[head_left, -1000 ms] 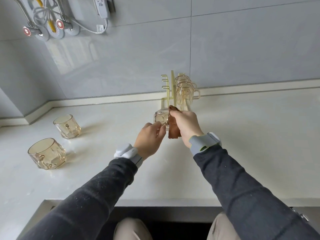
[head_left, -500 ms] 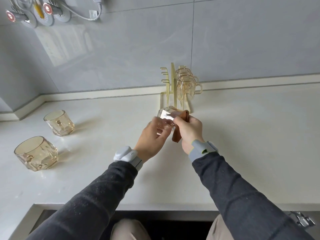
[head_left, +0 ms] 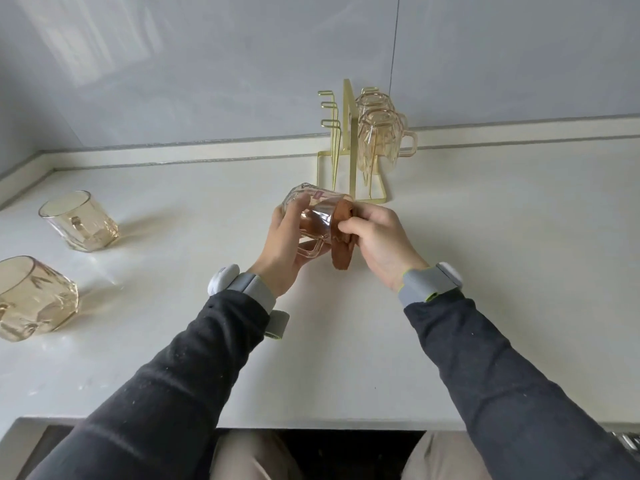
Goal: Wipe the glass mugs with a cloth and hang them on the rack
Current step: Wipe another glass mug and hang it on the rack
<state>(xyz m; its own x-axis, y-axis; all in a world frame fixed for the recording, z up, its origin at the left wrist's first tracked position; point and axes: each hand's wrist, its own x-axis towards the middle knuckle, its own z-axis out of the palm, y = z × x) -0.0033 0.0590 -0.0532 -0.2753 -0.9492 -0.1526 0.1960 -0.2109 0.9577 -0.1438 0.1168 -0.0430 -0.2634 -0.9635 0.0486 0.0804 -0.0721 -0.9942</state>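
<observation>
While left fingers (head_left: pixel 297 204) curl round the mug (head_left: pixel 313 201), right fingers (head_left: pixel 350 224) pinch the cloth (head_left: pixel 342 258) at its mouth

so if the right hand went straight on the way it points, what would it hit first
The mug: the right hand pinches the cloth at its rim and points left into it; past that, probably the left hand holding it.

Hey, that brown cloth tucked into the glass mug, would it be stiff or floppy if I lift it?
Probably floppy: the brown cloth folds over the rim of the glass mug and its free end droops below the right hand. Likely light too, since pinching fingers alone hold it up.
</observation>
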